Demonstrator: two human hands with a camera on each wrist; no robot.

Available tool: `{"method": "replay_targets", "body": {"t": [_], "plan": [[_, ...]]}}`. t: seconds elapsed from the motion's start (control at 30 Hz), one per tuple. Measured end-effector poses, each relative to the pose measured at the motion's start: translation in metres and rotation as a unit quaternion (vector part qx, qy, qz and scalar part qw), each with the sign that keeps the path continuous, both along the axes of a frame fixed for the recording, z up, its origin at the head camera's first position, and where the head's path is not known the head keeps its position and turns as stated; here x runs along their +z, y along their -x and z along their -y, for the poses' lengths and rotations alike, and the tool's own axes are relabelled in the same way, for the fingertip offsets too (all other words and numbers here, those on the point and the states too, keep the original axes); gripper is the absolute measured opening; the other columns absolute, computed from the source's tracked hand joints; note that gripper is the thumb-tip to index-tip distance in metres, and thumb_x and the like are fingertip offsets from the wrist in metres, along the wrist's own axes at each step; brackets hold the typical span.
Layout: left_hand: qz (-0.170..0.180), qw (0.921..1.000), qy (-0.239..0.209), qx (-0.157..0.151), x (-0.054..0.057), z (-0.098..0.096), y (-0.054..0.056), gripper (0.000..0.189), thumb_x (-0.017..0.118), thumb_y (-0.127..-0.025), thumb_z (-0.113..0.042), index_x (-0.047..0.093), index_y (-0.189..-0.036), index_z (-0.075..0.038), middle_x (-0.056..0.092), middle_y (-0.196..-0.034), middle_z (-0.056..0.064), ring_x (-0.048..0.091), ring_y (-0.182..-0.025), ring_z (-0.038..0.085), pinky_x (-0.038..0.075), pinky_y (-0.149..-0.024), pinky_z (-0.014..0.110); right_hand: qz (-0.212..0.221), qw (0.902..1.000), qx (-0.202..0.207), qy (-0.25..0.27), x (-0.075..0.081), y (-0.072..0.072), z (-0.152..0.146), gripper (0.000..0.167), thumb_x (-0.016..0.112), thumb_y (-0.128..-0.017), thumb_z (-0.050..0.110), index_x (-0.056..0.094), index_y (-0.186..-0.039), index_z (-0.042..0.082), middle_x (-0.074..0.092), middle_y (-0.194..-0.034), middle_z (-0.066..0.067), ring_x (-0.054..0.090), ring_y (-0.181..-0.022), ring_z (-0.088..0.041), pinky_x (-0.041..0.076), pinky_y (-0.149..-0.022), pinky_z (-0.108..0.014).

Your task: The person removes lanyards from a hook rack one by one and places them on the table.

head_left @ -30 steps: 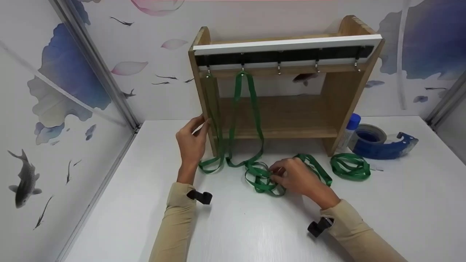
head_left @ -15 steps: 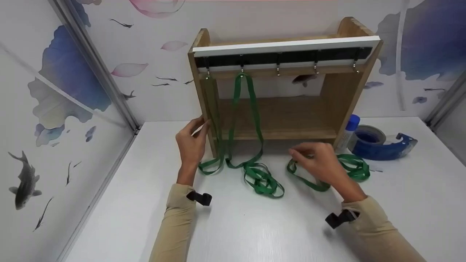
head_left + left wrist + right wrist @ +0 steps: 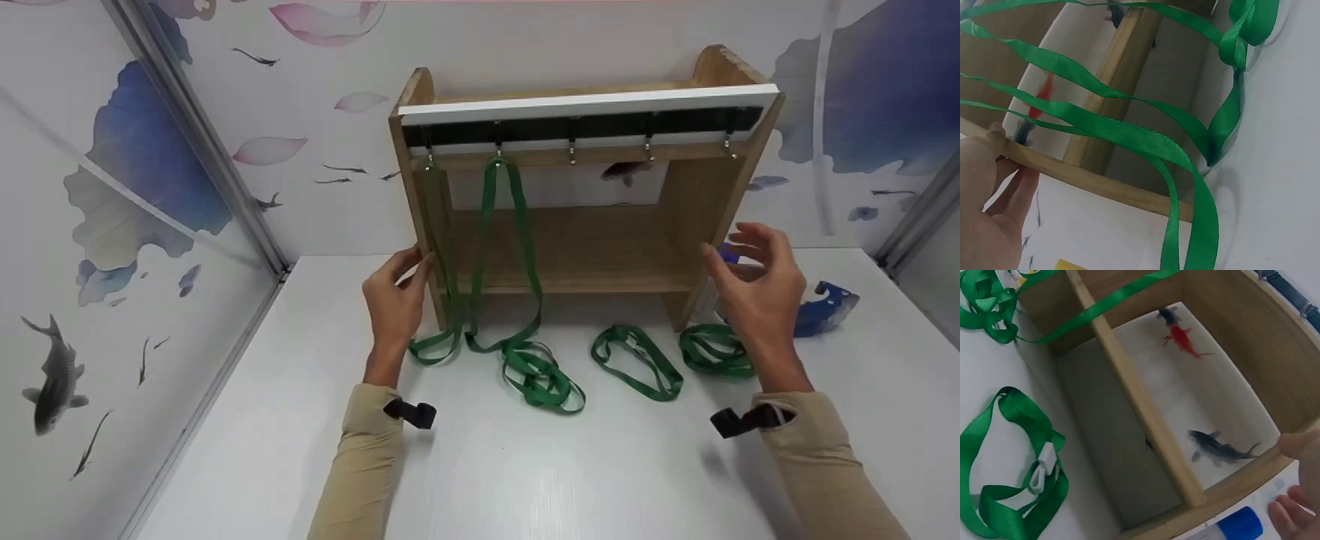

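My left hand [image 3: 394,300] grips the front edge of the left side panel of a wooden shelf [image 3: 577,289], thumb and fingers on either side of it. My right hand [image 3: 769,289] is at the right side panel, its fingers spread and slightly bent. In the right wrist view its thumb [image 3: 1293,445] lies by the panel edge; contact is hard to tell. Green ribbon loops [image 3: 527,232] hang from the two leftmost hooks on the shelf's front rail. Below them lies a tangled green ribbon [image 3: 551,382]. Another green ribbon loop [image 3: 667,375] with a white clip lies flat on the table.
A coiled green ribbon [image 3: 716,352] lies by my right wrist. Behind the right hand, partly hidden, are a blue-capped tube [image 3: 1241,526] and a blue tape dispenser [image 3: 829,311]. The shelf stands on a white table [image 3: 480,480] against a printed wall.
My right hand has left the tangled ribbon and moved right, past the loop and up to the shelf's right side. My left hand has stayed at the left panel.
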State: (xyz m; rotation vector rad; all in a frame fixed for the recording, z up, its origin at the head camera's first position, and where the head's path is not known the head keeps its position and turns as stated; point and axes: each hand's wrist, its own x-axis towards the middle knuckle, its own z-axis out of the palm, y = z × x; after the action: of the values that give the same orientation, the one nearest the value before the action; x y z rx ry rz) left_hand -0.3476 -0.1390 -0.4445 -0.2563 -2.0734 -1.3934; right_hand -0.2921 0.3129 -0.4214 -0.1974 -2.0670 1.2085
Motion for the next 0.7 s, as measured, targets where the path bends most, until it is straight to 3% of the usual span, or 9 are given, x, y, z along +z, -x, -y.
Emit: {"method": "replay_targets", "body": {"t": [0.2, 0.37, 0.5, 0.6, 0.7], "plan": [[-0.001, 0.9999, -0.012, 0.013, 0.01, 0.002, -0.005, 0.024, 0.079, -0.102, -0.027, 0.082, -0.122, -0.015, 0.083, -0.118, 0.002, 0.079, -0.113, 0.018, 0.067, -0.097, 0.043, 0.031, 0.9981, 0.012, -0.051, -0.011, 0.003, 0.005, 0.048, 0.073, -0.105, 0.038, 0.067, -0.148, 0.018, 0.073, -0.144, -0.008, 0.072, -0.129, -0.028, 0.061, -0.105, -0.039], [-0.054, 0.9969, -0.038, 0.042, 0.033, -0.008, -0.019, 0.021, 0.081, -0.1, -0.03, 0.08, -0.114, -0.015, 0.08, -0.107, 0.0, 0.075, -0.101, 0.012, 0.069, -0.091, 0.038, 0.03, 0.9973, 0.009, -0.066, -0.012, 0.003, 0.005, 0.043, 0.072, -0.106, 0.034, 0.07, -0.145, 0.017, 0.074, -0.142, -0.011, 0.073, -0.13, -0.033, 0.061, -0.103, -0.048], [-0.082, 0.9958, 0.015, 0.038, 0.056, -0.031, -0.041, 0.024, 0.08, -0.101, -0.032, 0.081, -0.116, -0.014, 0.081, -0.106, 0.001, 0.075, -0.098, 0.013, 0.068, -0.087, 0.034, 0.025, 0.9972, 0.013, -0.069, -0.013, 0.003, 0.005, 0.042, 0.073, -0.106, 0.031, 0.07, -0.145, 0.016, 0.074, -0.141, -0.011, 0.072, -0.131, -0.031, 0.061, -0.103, -0.051], [-0.063, 0.9946, 0.076, 0.033, 0.068, -0.051, -0.056, 0.03, 0.08, -0.101, -0.031, 0.08, -0.124, -0.012, 0.082, -0.113, 0.004, 0.079, -0.1, 0.016, 0.068, -0.091, 0.033, 0.02, 0.9975, 0.015, -0.067, -0.013, 0.003, 0.005, 0.042, 0.073, -0.105, 0.031, 0.071, -0.144, 0.017, 0.074, -0.141, -0.01, 0.072, -0.131, -0.031, 0.061, -0.102, -0.05], [-0.033, 0.9908, 0.124, 0.044, 0.072, -0.07, -0.065, 0.036, 0.08, -0.101, -0.027, 0.077, -0.132, -0.009, 0.082, -0.12, 0.009, 0.081, -0.105, 0.021, 0.067, -0.094, 0.034, 0.018, 0.9978, 0.014, -0.063, -0.014, 0.003, 0.005, 0.042, 0.073, -0.105, 0.033, 0.07, -0.145, 0.019, 0.074, -0.141, -0.009, 0.072, -0.131, -0.031, 0.061, -0.1, -0.048]]}}
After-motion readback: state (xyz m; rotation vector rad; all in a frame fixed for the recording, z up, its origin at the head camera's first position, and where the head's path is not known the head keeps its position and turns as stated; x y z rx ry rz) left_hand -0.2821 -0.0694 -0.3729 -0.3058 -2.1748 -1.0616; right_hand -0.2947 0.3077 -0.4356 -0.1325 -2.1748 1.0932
